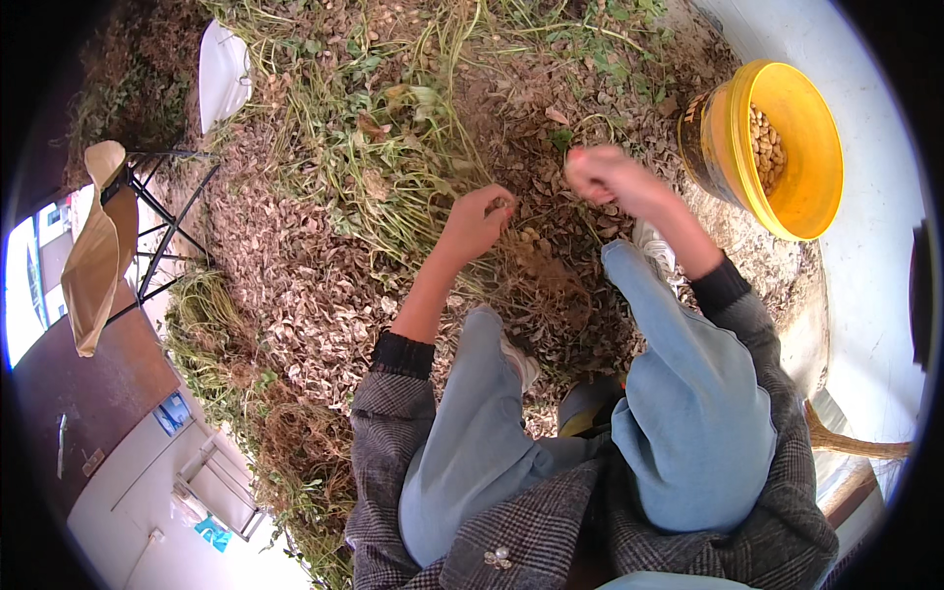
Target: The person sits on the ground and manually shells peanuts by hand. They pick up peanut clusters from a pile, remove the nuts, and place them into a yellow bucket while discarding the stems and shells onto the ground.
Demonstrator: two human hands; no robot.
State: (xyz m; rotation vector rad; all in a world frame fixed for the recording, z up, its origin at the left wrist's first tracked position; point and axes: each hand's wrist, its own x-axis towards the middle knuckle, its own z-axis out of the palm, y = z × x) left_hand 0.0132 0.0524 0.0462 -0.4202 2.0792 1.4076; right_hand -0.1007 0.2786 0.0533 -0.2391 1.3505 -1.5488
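Observation:
My left hand [476, 225] is over a bundle of cut peanut plants [402, 210]. Its fingers are curled, thumb close to the fingertips; whether a pod or stem is between them is unclear. The plants' brown roots [542, 276] spread just below, between my knees, with some pale pods among them. My right hand [612, 177], blurred by motion, is raised above leaf litter to the right of the left hand. Its fingers look bent inward, and anything inside is hidden. Beyond it at the right, a yellow plastic bucket [807, 162] is tilted in view, with peanuts in their shells [767, 151] inside.
Dry leaves [310, 313] cover the ground. More plants with roots [302, 435] are heaped at left. A folding chair [99, 243] with black legs and a white plastic object [225, 77] stand farther left. A pale wall [870, 295] runs along the right, behind the bucket.

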